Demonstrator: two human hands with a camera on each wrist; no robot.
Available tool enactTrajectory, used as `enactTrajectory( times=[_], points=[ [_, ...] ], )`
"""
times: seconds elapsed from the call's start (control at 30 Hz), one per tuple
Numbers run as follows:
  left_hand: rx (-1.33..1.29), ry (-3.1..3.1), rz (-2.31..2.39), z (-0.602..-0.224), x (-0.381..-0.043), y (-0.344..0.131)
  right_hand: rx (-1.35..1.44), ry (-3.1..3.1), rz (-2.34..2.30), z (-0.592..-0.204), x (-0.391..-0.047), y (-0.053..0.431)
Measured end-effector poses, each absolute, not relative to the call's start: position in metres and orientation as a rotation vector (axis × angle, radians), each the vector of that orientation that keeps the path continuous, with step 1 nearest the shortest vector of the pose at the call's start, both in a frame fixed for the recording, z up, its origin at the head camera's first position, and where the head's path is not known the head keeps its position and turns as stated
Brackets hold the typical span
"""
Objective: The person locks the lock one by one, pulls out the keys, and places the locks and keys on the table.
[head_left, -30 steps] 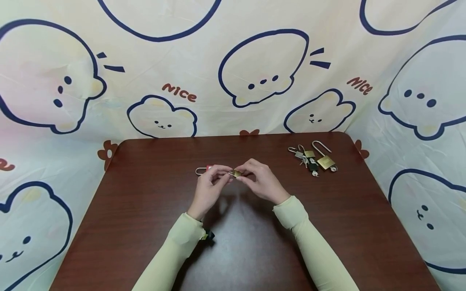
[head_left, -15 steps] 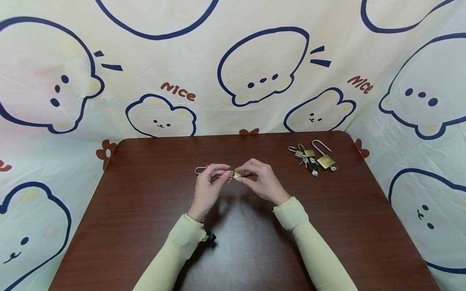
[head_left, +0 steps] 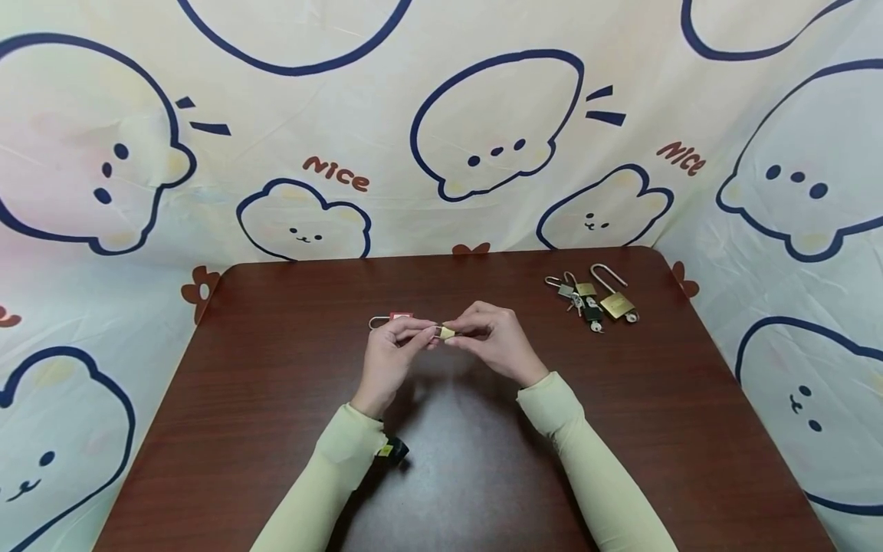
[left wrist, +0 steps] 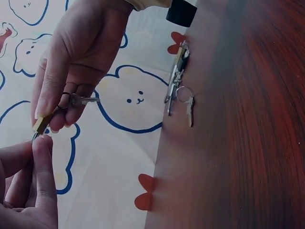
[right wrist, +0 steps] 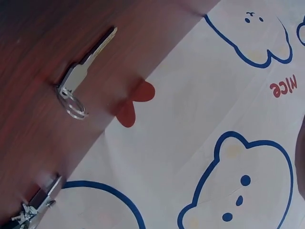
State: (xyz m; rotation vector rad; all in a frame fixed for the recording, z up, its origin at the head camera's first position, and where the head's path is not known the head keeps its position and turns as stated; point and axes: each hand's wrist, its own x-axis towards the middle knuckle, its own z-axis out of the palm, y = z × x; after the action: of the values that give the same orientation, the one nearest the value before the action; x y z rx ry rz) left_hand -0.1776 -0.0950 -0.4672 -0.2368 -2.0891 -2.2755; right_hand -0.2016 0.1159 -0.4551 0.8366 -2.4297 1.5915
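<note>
Above the middle of the table, a small brass padlock (head_left: 447, 333) is between my two hands. My left hand (head_left: 392, 354) pinches its shackle end between thumb and fingers. My right hand (head_left: 498, 342) pinches the brass body from the other side. In the left wrist view the padlock (left wrist: 42, 125) is seen edge-on, and a small key (left wrist: 82, 100) on a ring hangs by the right hand's fingers. Just behind my left hand lies a red padlock (head_left: 402, 315) with a long shackle, partly hidden. Only a sliver of hand (right wrist: 300, 157) shows in the right wrist view.
At the table's back right lies a group of padlocks (head_left: 585, 291) with keys, beside a large brass padlock (head_left: 618, 307) with its shackle raised. A key (right wrist: 86, 67) with a ring lies on the table (right wrist: 28, 119). A patterned cloth (head_left: 386, 222) hangs behind.
The small padlock has turned slightly, so more of its brass face shows. My left hand has lowered a little, uncovering more of the red padlock. The right hand has hardly moved.
</note>
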Motion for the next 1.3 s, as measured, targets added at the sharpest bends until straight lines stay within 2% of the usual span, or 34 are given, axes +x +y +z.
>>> enactTrajectory(
  times=[0.33,0.6,0.87,1.3],
  points=[
    [-0.312,-2.095,-2.235,-0.461,-0.175,-0.091,0.809,-2.375,1.595,-0.456,-0.201,0.112],
    [-0.316,-2.060,-2.289,-0.466,-0.174,-0.086,0.865,-2.345,1.568,-0.457,-0.202,0.116],
    [-0.275,-2.093,-2.252,-0.469,-0.173,-0.085,0.803,-2.380,1.584,-0.463,-0.204,0.116],
    [-0.236,-2.035,-2.263,-0.466,-0.177,-0.083,0.729,-2.374,1.889,-0.462,-0.205,0.116]
  ],
)
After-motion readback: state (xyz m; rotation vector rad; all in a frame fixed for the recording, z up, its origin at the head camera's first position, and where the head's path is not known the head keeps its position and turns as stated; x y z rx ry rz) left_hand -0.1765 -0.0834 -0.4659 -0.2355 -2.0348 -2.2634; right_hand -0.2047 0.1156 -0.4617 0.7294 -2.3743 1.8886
